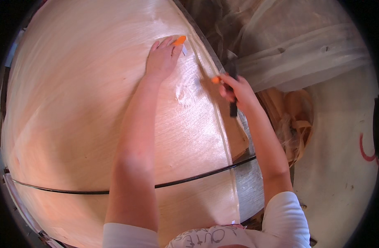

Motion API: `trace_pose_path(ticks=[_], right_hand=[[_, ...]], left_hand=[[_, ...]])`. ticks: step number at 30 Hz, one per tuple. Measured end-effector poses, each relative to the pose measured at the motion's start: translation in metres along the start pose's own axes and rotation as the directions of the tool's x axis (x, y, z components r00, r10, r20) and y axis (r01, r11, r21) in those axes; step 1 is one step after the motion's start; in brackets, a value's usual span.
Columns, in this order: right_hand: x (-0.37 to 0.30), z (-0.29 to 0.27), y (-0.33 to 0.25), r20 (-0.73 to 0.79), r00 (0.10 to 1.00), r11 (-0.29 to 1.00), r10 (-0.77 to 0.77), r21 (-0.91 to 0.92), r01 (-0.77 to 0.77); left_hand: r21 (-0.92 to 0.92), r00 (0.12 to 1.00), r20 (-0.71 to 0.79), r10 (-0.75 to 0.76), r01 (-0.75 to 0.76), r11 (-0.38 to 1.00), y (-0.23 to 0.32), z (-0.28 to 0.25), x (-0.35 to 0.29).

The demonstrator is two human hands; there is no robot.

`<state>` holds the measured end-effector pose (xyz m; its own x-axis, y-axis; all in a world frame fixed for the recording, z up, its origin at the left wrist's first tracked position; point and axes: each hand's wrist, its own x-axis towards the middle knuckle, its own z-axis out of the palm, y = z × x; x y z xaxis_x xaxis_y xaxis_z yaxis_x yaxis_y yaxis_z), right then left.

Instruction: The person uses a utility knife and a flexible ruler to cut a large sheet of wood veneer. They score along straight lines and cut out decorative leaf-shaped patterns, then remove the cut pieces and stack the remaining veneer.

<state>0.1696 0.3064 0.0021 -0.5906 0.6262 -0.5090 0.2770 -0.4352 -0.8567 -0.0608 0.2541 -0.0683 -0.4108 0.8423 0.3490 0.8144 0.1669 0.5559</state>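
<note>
White shirt (255,236) nearest the camera, by the near part of a pale wood sheet (86,120). Rests left hand (162,61) on the sheet near its right edge, grip spread wide. Holds a black tool (233,110) in right hand (239,89) over that edge, grip narrow around it. Right of the sheet, a brown container-like thing (302,105); cannot tell its contents.

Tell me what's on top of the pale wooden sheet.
On the pale wooden sheet rests the orange-tipped left hand, with a small white piece beside it. A thin black cord crosses the sheet, partly hidden by the left forearm. Anything beneath the palm is covered.
</note>
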Motion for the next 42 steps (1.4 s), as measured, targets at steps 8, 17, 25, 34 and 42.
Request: trace_pose_path(ticks=[8,17,25,34,42], right_hand=[[-0.126,-0.034,0.055,-0.174,0.975,0.932,0.138,0.355,-0.069],[-0.167,-0.035,0.089,-0.235,0.949,0.905,0.208,0.413,-0.096],[-0.191,-0.016,0.098,-0.188,0.950,0.890,0.251,0.431,-0.150],[-0.280,0.003,0.128,-0.077,0.965,0.901,0.251,0.382,-0.204],[-0.357,0.004,0.182,-0.147,0.959,0.970,0.242,0.046,-0.237]], left_hand=[[-0.242,0.990,0.055,-0.127,0.137,0.960,-0.011,-0.003,-0.002],[-0.282,0.961,0.254,-0.110,0.182,0.942,0.001,-0.021,-0.004],[0.346,0.951,0.284,0.126,-0.224,0.911,0.013,0.000,0.004],[0.524,0.958,-0.085,-0.274,0.277,0.805,0.025,0.002,-0.009],[-0.145,0.982,0.180,-0.059,0.086,0.986,0.105,-0.155,-0.215]])
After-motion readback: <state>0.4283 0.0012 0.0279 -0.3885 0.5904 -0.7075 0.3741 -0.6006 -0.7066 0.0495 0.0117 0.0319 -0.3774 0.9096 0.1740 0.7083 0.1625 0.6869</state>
